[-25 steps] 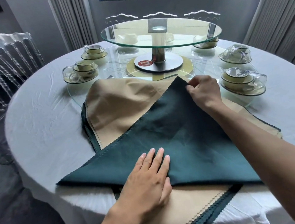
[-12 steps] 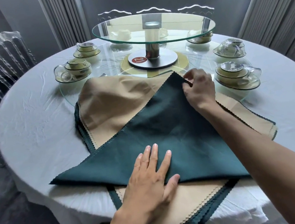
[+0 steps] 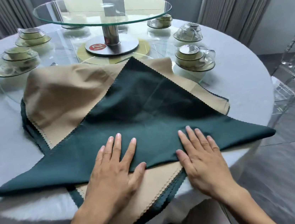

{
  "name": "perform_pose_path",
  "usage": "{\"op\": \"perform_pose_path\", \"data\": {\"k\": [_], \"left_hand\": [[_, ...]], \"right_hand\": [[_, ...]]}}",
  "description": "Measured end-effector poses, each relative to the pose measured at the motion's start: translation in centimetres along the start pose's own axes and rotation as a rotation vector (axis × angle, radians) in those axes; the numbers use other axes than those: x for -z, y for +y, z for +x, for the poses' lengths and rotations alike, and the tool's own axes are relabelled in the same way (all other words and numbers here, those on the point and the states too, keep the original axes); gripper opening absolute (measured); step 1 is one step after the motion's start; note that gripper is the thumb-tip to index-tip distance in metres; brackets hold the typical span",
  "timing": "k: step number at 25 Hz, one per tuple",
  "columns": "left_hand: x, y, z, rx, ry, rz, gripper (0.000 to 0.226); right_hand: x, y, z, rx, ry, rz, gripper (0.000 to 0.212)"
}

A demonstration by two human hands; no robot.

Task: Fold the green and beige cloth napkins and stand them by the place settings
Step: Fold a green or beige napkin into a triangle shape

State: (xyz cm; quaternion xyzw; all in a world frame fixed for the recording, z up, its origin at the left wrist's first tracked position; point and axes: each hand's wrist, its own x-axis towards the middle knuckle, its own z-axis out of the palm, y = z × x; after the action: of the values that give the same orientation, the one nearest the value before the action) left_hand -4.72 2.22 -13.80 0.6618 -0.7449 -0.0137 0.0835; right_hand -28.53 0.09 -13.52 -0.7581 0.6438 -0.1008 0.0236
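The dark green cloth napkin (image 3: pixel 143 116), folded in a triangle, lies on the beige napkin stack (image 3: pixel 63 101) at the table's near edge. Left hand (image 3: pixel 113 173) and right hand (image 3: pixel 204 160) press it with flat, released fingers. A sideways push may shift the layers and spoil the crease.

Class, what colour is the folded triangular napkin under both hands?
Dark green napkin, under left hand and right hand; head view.

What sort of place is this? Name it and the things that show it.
Probably a restaurant banquet or private dining room: a round table under a white cloth, a glass lazy Susan with a numbered red tag at its base, and stacked cup-and-saucer place settings ringing the edge.
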Motion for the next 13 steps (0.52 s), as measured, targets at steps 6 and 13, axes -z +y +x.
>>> {"op": "perform_pose_path", "data": {"k": [6, 13], "left_hand": [[1.3, 0.6, -0.1, 0.028, -0.092, -0.02, 0.08], [0.7, 0.2, -0.1, 0.02, -0.042, -0.047, 0.079]], "right_hand": [[3.4, 10.8, 0.0, -0.446, -0.169, -0.121, 0.059], [0.7, -6.3, 1.4, 0.191, 0.086, 0.107, 0.06]]}}
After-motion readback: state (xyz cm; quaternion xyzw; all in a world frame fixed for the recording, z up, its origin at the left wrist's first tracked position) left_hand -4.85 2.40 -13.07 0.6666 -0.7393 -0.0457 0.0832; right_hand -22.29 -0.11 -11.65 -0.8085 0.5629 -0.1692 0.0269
